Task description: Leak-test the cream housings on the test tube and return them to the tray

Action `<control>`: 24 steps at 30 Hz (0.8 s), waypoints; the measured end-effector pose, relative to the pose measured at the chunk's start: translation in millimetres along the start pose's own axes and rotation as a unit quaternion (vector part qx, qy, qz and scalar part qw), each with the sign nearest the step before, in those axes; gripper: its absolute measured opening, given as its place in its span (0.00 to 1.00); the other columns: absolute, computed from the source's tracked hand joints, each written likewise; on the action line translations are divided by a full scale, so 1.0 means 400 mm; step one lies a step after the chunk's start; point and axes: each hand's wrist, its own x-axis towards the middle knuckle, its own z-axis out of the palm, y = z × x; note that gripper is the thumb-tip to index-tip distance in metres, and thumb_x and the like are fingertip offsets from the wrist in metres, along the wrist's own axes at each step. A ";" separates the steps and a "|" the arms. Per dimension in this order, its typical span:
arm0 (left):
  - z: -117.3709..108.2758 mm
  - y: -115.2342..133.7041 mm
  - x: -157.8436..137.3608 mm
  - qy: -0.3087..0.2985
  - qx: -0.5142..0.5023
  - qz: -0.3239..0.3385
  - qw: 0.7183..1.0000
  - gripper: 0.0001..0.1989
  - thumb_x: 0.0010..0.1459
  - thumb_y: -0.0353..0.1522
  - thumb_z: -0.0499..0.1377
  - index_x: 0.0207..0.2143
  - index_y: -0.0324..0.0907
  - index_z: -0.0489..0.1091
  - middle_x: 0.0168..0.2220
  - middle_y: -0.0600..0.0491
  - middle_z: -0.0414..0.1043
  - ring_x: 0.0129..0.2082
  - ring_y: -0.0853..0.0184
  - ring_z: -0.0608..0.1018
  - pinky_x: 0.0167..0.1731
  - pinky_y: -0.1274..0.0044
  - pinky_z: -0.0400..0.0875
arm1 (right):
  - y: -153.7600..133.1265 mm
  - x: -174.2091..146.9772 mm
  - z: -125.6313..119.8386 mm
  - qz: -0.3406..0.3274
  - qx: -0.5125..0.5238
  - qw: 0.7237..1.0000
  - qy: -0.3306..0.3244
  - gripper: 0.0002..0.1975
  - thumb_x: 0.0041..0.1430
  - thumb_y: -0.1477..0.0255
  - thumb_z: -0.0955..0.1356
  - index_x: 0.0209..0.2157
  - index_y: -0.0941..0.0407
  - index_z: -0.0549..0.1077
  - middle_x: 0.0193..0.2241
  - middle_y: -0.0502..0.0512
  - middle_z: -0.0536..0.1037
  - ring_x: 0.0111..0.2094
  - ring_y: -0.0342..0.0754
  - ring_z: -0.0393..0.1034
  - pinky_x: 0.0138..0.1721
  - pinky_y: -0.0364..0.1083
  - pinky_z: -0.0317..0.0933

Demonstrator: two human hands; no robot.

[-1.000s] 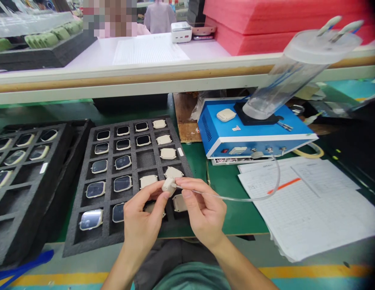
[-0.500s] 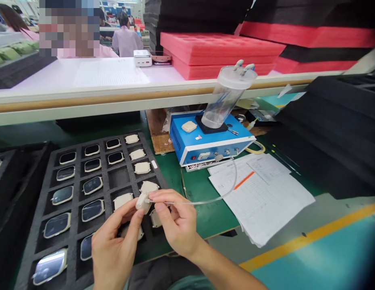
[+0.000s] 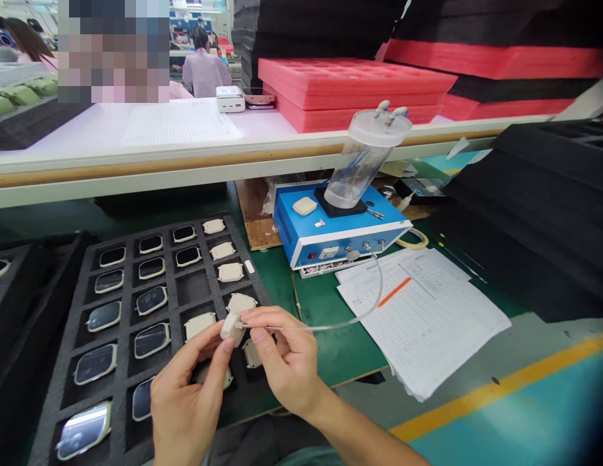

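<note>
Watch, just below the frame's centre, is pinched between the thumb and fingers of the left hand, whose forearm rises from the bottom edge. The right hand slants in from lower right, thumb and fingers closed round the end of a clear tube that meets the watch's right-hand side. That watch is tipped up, a narrow edge facing the viewer; its long axis is hard to make out. Both hands hide part of the tray at lower left, on the green counter. Rightward, the tube curves over papers to a blue box bearing a cylinder; a shelf crosses above.
</note>
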 end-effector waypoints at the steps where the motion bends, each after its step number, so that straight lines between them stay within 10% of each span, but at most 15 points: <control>1: 0.000 0.001 0.000 0.000 -0.001 0.001 1.000 0.12 0.59 0.41 0.70 0.43 0.46 0.85 0.37 0.52 0.87 0.32 0.64 0.88 0.35 0.79 0.83 | 0.000 -0.001 0.000 0.000 0.001 1.000 0.000 0.09 0.69 0.77 0.68 0.42 0.52 0.81 0.39 0.57 0.87 0.43 0.51 0.84 0.46 0.50 0.79; 24: 0.002 0.011 0.001 0.001 -0.012 0.001 1.000 0.11 0.58 0.40 0.70 0.41 0.45 0.85 0.36 0.52 0.87 0.30 0.64 0.87 0.33 0.80 0.83 | 0.008 -0.008 0.001 0.006 0.014 1.000 -0.005 0.11 0.69 0.78 0.68 0.44 0.52 0.81 0.40 0.56 0.86 0.44 0.50 0.83 0.48 0.49 0.78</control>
